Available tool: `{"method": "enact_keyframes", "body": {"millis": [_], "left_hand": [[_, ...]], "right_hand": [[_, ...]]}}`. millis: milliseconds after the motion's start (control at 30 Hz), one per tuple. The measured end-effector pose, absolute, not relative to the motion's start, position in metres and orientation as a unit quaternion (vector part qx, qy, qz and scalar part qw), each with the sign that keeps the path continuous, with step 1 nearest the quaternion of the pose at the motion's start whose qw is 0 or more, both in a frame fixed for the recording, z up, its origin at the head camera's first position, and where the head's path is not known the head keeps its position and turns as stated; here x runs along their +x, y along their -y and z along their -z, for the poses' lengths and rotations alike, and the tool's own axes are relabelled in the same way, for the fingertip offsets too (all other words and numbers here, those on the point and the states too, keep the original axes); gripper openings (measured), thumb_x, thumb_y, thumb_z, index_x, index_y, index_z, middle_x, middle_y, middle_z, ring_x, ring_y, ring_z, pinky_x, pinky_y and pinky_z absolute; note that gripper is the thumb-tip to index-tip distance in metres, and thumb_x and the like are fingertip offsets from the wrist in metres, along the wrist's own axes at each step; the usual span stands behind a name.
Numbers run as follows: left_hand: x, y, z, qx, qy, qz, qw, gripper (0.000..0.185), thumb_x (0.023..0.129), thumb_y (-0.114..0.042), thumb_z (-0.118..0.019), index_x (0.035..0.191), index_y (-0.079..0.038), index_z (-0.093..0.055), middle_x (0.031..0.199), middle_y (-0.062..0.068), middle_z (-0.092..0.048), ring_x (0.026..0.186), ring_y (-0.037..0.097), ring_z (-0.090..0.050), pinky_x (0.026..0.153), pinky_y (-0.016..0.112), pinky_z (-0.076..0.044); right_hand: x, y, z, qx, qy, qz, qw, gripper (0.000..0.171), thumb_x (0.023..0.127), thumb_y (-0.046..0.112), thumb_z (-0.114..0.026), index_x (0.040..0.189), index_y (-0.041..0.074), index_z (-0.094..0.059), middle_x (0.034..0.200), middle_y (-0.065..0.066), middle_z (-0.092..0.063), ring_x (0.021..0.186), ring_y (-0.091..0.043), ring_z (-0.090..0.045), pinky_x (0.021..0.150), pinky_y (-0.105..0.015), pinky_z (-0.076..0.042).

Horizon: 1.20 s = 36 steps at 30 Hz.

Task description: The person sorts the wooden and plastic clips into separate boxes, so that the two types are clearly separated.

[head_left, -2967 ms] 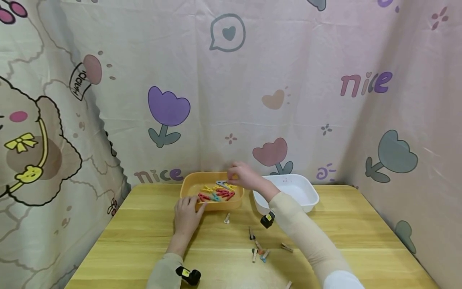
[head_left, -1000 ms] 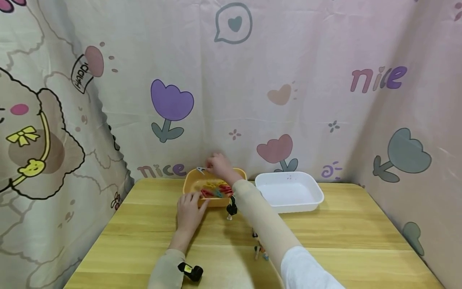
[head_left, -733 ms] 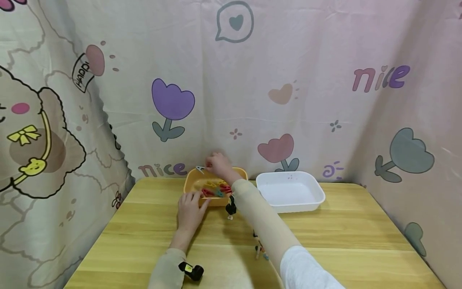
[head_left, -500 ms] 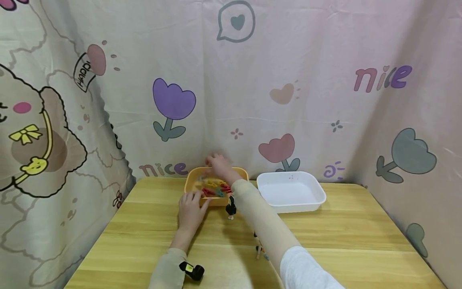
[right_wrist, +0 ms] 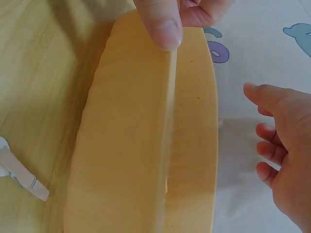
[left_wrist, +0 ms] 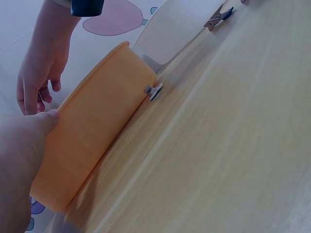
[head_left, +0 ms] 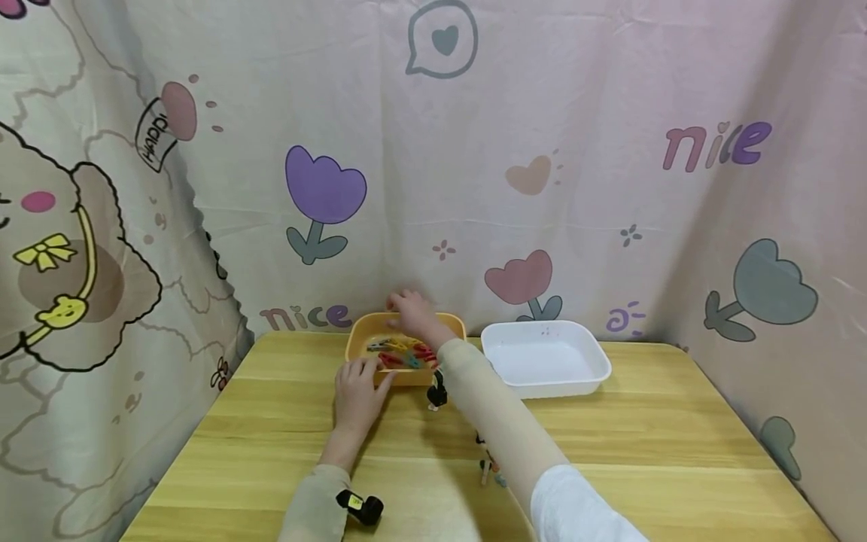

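Note:
My left hand (head_left: pixel 357 395) holds the front left rim of a yellow-orange plastic bin (head_left: pixel 413 378), thumb on the outer wall in the left wrist view. Over the bin's back part hovers my right hand (head_left: pixel 413 315); its fingers are loosely bent with nothing between them, as the right wrist view shows (right_wrist: pixel 291 141). Inside the bin lie several colored clothespins: red (head_left: pixel 390 360), yellow (head_left: pixel 404 343), teal (head_left: pixel 412 362), and a grey-white one (head_left: pixel 375 347) at the left. The right forearm covers part of the bin's right side.
An upright white bin (head_left: pixel 545 369) stands to the right of the orange one. A small wooden clothespin (right_wrist: pixel 23 174) lies on the table just before the orange bin. More small clothespins (head_left: pixel 485 473) lie nearer the front, partly behind the right sleeve. A printed curtain (head_left: pixel 433 203) hangs behind.
My right hand has moved left over the orange bin with the grey-white clothespin and let it go; the clothespin dropped among the others. My left hand keeps its place on the rim.

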<state>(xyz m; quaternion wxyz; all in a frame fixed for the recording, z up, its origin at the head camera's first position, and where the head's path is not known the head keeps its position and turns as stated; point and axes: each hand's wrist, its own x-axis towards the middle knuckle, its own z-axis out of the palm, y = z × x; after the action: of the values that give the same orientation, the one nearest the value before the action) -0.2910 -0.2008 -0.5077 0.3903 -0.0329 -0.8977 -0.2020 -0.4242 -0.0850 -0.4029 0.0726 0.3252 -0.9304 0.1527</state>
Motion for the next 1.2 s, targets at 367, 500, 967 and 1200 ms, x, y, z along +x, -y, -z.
{"method": "enact_keyframes", "body": {"millis": [367,500,967,1200], "left_hand": [[-0.293,0.202,0.506,-0.033,0.894,0.205,0.398,0.032,0.082,-0.034,-0.077,0.093,-0.007,-0.065,0.089,0.011,-0.061,0.089,0.033,-0.056,0.089,0.048,-0.042],[-0.293,0.203,0.506,-0.03,0.897,0.206,0.39,0.032,0.083,-0.035,-0.077,0.094,-0.007,-0.066,0.089,0.012,-0.061,0.089,0.034,-0.056,0.089,0.048,-0.041],[-0.292,0.2,0.506,-0.025,0.9,0.21,0.381,0.032,0.082,-0.035,-0.077,0.094,-0.007,-0.066,0.09,0.012,-0.061,0.09,0.034,-0.055,0.089,0.048,-0.04],[-0.293,0.2,0.507,-0.027,0.895,0.21,0.392,0.033,0.08,-0.034,-0.079,0.093,-0.006,-0.066,0.09,0.012,-0.062,0.09,0.033,-0.056,0.089,0.048,-0.04]], "right_hand": [[-0.413,0.065,0.388,0.358,0.909,-0.188,0.097,0.032,0.092,0.029,-0.068,0.116,0.009,-0.063,0.115,-0.011,-0.061,0.104,-0.024,-0.054,0.093,-0.038,-0.046],[-0.411,0.055,0.385,0.375,0.902,-0.188,0.105,0.033,0.092,0.029,-0.067,0.117,0.009,-0.063,0.115,-0.011,-0.06,0.103,-0.022,-0.055,0.093,-0.036,-0.049],[-0.401,0.018,0.38,0.408,0.884,-0.145,0.176,0.028,0.09,0.033,-0.069,0.109,0.013,-0.064,0.11,-0.004,-0.063,0.101,-0.022,-0.057,0.089,-0.037,-0.049],[-0.393,-0.001,0.382,0.426,0.874,-0.13,0.193,0.024,0.09,0.03,-0.07,0.106,0.013,-0.064,0.107,-0.004,-0.06,0.101,-0.022,-0.055,0.09,-0.038,-0.047]]}}
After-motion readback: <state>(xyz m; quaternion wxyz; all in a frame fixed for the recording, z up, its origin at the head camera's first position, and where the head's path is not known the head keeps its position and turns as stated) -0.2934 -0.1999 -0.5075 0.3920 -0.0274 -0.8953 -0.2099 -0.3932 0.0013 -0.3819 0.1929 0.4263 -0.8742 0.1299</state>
